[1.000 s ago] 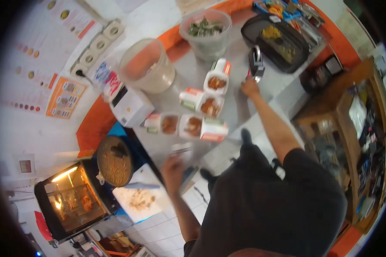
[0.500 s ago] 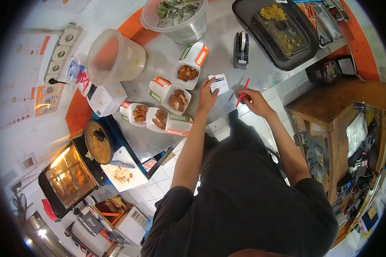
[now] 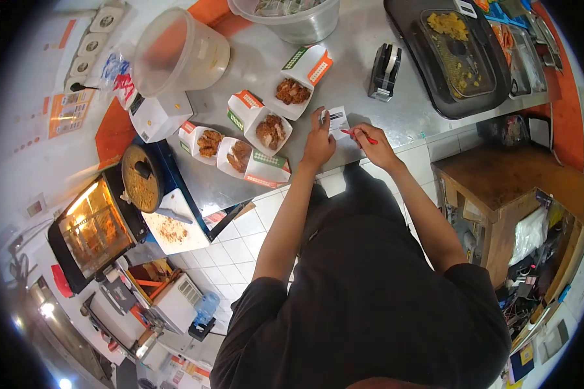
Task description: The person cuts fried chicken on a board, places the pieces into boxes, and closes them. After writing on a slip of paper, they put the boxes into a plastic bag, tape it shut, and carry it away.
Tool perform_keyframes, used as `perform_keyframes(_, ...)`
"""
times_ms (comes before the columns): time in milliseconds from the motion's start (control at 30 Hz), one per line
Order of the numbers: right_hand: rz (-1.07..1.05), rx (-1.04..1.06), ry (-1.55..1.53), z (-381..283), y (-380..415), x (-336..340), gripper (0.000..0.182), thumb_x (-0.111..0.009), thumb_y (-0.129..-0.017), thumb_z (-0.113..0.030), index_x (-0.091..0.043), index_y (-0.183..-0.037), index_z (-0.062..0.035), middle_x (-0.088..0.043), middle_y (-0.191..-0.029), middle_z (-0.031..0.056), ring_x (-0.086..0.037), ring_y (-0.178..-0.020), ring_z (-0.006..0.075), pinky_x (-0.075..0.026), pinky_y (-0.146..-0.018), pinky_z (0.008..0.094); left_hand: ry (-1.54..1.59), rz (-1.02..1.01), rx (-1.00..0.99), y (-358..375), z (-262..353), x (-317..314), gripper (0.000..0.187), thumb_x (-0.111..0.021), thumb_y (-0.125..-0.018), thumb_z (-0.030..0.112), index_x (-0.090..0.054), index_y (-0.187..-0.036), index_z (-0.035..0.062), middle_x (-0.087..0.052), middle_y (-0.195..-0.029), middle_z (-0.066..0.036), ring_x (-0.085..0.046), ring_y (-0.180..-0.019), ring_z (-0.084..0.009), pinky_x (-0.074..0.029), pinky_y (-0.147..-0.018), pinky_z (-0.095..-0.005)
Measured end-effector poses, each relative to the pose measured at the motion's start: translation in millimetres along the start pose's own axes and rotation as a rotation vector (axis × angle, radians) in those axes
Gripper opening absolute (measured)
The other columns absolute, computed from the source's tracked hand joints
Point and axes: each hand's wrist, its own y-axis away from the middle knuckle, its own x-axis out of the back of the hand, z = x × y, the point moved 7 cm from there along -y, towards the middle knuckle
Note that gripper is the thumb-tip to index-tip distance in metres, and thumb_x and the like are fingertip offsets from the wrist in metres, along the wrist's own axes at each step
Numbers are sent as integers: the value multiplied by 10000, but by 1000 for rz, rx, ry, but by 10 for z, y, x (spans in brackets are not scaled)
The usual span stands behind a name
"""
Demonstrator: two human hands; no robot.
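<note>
My left hand (image 3: pixel 319 144) holds a small white printed paper slip (image 3: pixel 339 123) by its left edge, its fingers curled at the paper. In my right hand (image 3: pixel 375 148) is a red pen (image 3: pixel 371 139), gripped between the fingers, its tip at the lower part of the slip. Left of the slip stand several open white, green and orange food boxes with fried chicken pieces (image 3: pixel 292 91) in them. The nearest box (image 3: pixel 308 57) is just up and left of my left hand. A black tape dispenser (image 3: pixel 384 74) stands up and right of the slip.
A black tray (image 3: pixel 428 84) with yellow crumbs lies at the upper right of the steel table (image 3: pixel 350 39). Plastic tubs (image 3: pixel 207 65) stand at the back. A round pan (image 3: pixel 143 178) and cutting board (image 3: pixel 194 236) are lower left, a wooden cabinet (image 3: pixel 486 175) right.
The red pen has moved left with my right hand, from beside the slip onto it. The camera view has shifted, so the table's things appear slightly displaced.
</note>
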Motion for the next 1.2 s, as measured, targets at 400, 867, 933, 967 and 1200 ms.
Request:
perform_keyframes(400, 68, 304, 144, -166, -44, -112, 158, -511, -942, -106, -600, -994, 14, -594, -865, 204, -587, -828, 393, -462, -732, 412, 140, -27, 77, -4, -49, 3, 620, -651, -750, -2, -433, -1325, -82, -319, -1428, -181, -546, -1137, -414, -524, -878, -434)
perform_keyframes(867, 87, 348, 990, -173, -257, -385, 466, -559, -819, -74, -541, -1284, -62, -514, -1173, 159, -499, -1105, 326, -411, -917, 458, 123, 276, 213, 691, 47, 765, 383, -581, -849, 36, -517, -1227, 33, -514, -1176, -161, -635, -786, -334, -514, -661, -433)
perform_keyframes(933, 128, 390, 918, -281, -210, -358, 462, -570, -803, -41, -547, -1264, -53, -519, -1136, 170, -506, -1067, 341, -412, -903, 462, 190, 543, 312, 1180, -356, 1060, 287, -570, -849, -10, -542, -1132, 35, -558, -1107, -150, -632, -761, -245, -506, -611, -351)
perform_keyframes(967, 157, 412, 837, -350, -164, -324, 474, -568, -793, -21, -550, -1266, -47, -524, -1096, 172, -512, -1036, 336, -422, -876, 443, 108, 665, 347, 1429, -479, 1315, 223, -575, -847, -27, -549, -1062, 28, -556, -1046, -129, -592, -744, -199, -475, -584, -307)
perform_keyframes(1200, -26, 313, 484, -391, 40, -928, 183, -577, -834, -64, -603, -1001, 8, -614, -916, 175, -619, -800, 332, -494, -715, 409, 11, 824, 658, 2121, -2088, 1985, 237, -650, -878, 116, -551, -1052, -10, -553, -1111, -157, -635, -755, -199, -509, -633, -295)
